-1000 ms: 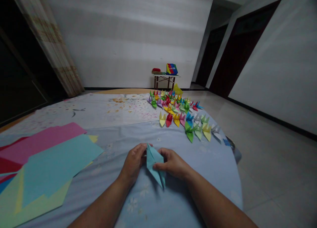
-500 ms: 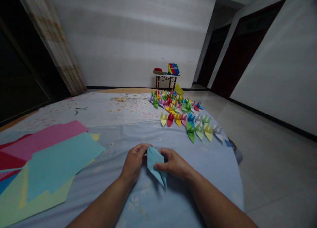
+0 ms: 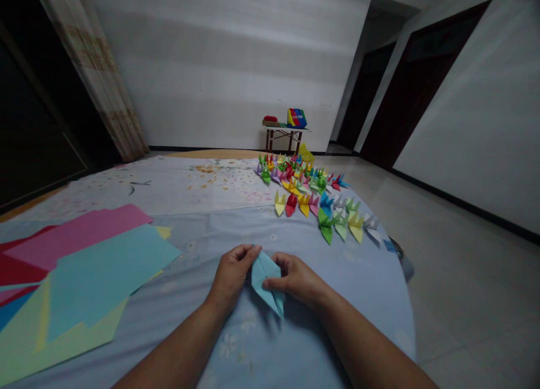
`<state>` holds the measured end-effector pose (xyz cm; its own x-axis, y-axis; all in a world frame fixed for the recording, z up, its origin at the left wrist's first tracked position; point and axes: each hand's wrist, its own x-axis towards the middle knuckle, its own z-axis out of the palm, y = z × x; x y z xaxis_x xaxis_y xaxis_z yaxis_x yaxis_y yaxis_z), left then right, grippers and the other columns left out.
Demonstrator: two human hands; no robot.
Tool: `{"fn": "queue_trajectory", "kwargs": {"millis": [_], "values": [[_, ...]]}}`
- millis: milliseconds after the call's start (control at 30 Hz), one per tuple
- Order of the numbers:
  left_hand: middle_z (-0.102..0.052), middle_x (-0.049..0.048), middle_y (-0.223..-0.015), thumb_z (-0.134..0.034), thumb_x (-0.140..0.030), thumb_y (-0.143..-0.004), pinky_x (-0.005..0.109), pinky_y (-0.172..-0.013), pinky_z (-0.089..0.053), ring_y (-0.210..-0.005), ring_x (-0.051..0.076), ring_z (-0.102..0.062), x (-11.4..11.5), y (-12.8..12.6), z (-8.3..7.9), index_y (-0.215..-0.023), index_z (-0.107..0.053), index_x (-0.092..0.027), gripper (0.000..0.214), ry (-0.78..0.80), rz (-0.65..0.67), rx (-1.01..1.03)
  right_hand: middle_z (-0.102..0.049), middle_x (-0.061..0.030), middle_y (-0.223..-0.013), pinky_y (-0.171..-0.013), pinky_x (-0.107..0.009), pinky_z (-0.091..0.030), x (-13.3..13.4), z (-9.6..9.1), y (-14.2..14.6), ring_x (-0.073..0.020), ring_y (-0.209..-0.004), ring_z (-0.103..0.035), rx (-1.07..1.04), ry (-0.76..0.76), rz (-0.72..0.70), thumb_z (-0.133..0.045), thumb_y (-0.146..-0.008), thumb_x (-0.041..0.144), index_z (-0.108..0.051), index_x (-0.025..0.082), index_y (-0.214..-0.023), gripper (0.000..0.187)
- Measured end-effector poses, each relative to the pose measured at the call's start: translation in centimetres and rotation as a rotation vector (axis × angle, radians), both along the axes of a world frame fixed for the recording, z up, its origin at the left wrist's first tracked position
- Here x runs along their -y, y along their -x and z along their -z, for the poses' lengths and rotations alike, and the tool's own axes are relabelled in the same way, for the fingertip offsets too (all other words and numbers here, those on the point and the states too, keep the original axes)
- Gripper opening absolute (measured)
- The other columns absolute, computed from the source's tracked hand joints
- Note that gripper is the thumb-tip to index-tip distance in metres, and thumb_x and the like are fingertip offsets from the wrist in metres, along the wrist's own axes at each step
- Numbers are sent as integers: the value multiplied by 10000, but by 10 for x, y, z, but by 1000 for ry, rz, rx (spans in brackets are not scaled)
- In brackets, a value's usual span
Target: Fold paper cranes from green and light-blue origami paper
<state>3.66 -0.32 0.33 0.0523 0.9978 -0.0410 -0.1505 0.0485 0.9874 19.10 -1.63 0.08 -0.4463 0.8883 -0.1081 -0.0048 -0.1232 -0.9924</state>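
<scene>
A light blue folded paper (image 3: 264,273), diamond-shaped with a split lower point, is held tilted just above the tablecloth. My left hand (image 3: 234,273) pinches its upper tip between thumb and fingers. On its right side, my right hand (image 3: 293,279) grips the paper, with the thumb on the front face and the fingers behind. Those fingers are partly hidden by the paper. Several folded paper cranes (image 3: 327,226) in many colours stand in rows beyond my right hand.
Coloured paper sheets (image 3: 113,271) lie overlapping at the left. A blue cloth (image 3: 236,355) and a white floral cloth (image 3: 169,192) cover the round table. A small stand (image 3: 287,131) bearing a colourful bag (image 3: 296,118) is by the far wall.
My left thumb has moved up onto the front of the folded paper's upper tip. The right hand keeps nearly the same hold.
</scene>
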Motion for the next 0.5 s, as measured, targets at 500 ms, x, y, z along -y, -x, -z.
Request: {"fn": "queue_trajectory", "kwargs": {"millis": [500], "values": [[-574,-22,-547,-627,-404,-660,209,-522,-379,-540,122,-487,-2,3,2,-615,-654,-147,262,-136,-67,-312,-544,-56,-911,-800,-325,-371,13,-10,6,-207,-904,-465,800,-605,134,-628,-684,367,-585,205,-1017,373]]}}
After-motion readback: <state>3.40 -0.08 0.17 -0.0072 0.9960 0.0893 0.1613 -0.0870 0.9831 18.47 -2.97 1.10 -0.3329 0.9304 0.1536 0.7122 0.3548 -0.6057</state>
